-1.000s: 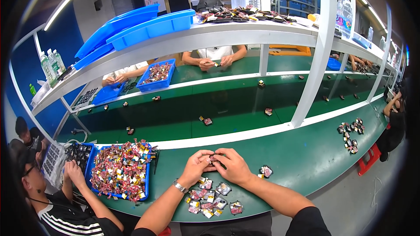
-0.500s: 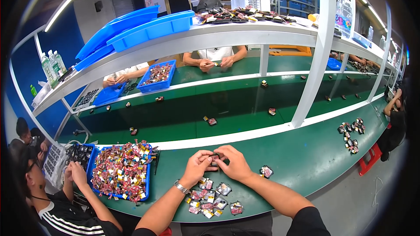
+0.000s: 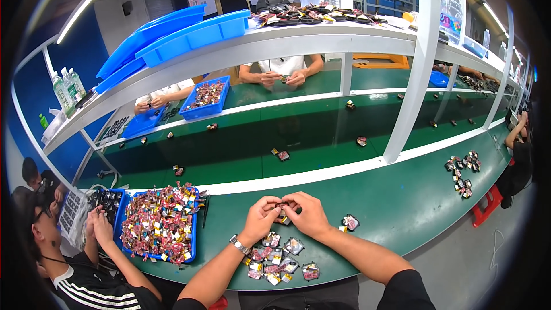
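Both hands meet over the near green tabletop, pinching one small electronic module [image 3: 283,212] between their fingertips. My left hand [image 3: 261,218], its wrist in a metal-banded watch, grips the module's left side. Curled over the top and right side is my right hand [image 3: 306,213]. The fingers cover most of the piece; dark casing and a bit of yellow show. Below the hands, between my forearms, lies a loose group of similar modules [image 3: 273,254] with clear or black casings, red boards and yellow-and-white parts. A single module [image 3: 349,223] rests right of my right hand.
Left of me, a blue tray [image 3: 194,235] is heaped with red-and-yellow parts, dark tweezers-like tools [image 3: 206,206] beside it. A co-worker [image 3: 92,270] sits at far left. Ahead, a green belt [image 3: 321,132] carries scattered modules under a white-framed shelf [image 3: 287,46]. More modules [image 3: 462,172] lie right.
The module in my fingers has tilted, and yellow now shows at its lower edge. Both hands stay in nearly the same place. Pieces on the belt have shifted slightly right.
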Tool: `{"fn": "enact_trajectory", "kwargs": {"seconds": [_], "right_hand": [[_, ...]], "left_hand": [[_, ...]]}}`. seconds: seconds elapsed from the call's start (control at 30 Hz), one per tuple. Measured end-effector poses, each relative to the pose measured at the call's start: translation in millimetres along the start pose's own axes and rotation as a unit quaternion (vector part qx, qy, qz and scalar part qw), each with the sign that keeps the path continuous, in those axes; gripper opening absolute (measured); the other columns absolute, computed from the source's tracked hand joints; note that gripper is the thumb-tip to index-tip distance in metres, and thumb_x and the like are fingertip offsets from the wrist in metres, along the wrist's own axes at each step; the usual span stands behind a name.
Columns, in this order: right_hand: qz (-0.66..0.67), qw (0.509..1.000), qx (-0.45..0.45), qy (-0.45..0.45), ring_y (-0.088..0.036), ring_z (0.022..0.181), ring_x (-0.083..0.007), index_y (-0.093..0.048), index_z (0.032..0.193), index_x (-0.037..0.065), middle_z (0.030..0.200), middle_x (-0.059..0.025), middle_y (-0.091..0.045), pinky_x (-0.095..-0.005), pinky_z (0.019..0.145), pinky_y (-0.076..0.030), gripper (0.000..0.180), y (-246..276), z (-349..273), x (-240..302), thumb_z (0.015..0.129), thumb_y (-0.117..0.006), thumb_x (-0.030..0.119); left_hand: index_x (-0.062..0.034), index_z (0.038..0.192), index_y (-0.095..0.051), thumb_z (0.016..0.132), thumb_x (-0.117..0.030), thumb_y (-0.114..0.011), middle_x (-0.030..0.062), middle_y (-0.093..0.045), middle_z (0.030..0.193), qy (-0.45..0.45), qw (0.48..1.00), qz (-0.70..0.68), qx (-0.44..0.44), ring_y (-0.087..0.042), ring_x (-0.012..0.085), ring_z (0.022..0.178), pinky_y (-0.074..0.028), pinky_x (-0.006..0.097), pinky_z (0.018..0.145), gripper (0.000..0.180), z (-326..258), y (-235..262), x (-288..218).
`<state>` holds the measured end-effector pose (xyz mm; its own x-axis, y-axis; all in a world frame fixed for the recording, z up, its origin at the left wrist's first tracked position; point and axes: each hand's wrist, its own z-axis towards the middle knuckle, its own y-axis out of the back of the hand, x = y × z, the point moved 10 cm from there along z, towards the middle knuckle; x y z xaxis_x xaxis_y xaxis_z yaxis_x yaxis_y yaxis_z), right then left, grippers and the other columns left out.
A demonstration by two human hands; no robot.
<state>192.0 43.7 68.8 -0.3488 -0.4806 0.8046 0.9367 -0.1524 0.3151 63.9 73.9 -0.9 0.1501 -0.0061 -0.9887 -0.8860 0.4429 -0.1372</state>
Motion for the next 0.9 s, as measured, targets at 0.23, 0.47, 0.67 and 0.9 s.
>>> {"fn": "enact_trajectory", "kwargs": {"seconds": [0.23, 0.47, 0.67, 0.9], "right_hand": [[-0.002, 1.000, -0.001, 0.006, -0.067, 0.069, -0.0187, -0.066, 0.097, -0.001, 0.088, -0.0113, -0.066, -0.0282, 0.064, -0.055, 0.016, 4.6, 0.9, 6.2, 0.081, -0.066, 0.001], [0.054, 0.989, -0.066, -0.119, -0.066, 0.072, -0.0128, -0.067, 0.093, -0.002, 0.083, -0.0101, -0.071, -0.0276, 0.066, -0.054, 0.012, 34.3, 54.3, -82.0, 0.083, -0.066, 0.004], [-0.164, 0.943, -0.120, -0.265, -0.067, 0.083, -0.0236, -0.069, 0.093, 0.002, 0.088, -0.0132, -0.069, -0.0339, 0.076, -0.053, 0.023, 107.0, 118.8, -172.6, 0.074, -0.076, 0.012], [-0.367, 0.923, -0.020, -0.116, -0.058, 0.100, -0.0397, -0.061, 0.100, -0.003, 0.104, -0.0218, -0.061, -0.0454, 0.089, -0.048, 0.046, 12.1, 136.9, -109.9, 0.075, -0.075, 0.033]], "left_hand": [[0.0010, 0.123, -0.049, 0.093, 0.005, -0.049, 0.0126, -0.060, 0.117, 0.009, 0.999, -0.025, 0.029, -0.061, 0.0169, 0.106, -0.056, 0.029, 0.083, 0.031, 2.2, -6.6, -3.7], [0.0032, 0.124, -0.046, 0.092, 0.002, -0.050, 0.0191, -0.058, 0.122, -0.037, 0.995, -0.083, -0.040, -0.063, 0.0249, 0.103, -0.056, 0.035, 0.084, 0.032, 5.3, 15.5, -18.0], [0.0046, 0.116, -0.051, 0.091, 0.003, -0.049, 0.0206, -0.060, 0.117, -0.026, 0.997, -0.063, -0.041, -0.065, 0.0264, 0.100, -0.057, 0.035, 0.083, 0.024, 10.7, 23.2, -8.3], [0.0048, 0.112, -0.053, 0.092, 0.004, -0.048, 0.0188, -0.062, 0.112, -0.041, 0.995, -0.058, -0.063, -0.066, 0.0214, 0.093, -0.058, 0.031, 0.076, 0.021, 2.0, 34.3, -4.2]]}}
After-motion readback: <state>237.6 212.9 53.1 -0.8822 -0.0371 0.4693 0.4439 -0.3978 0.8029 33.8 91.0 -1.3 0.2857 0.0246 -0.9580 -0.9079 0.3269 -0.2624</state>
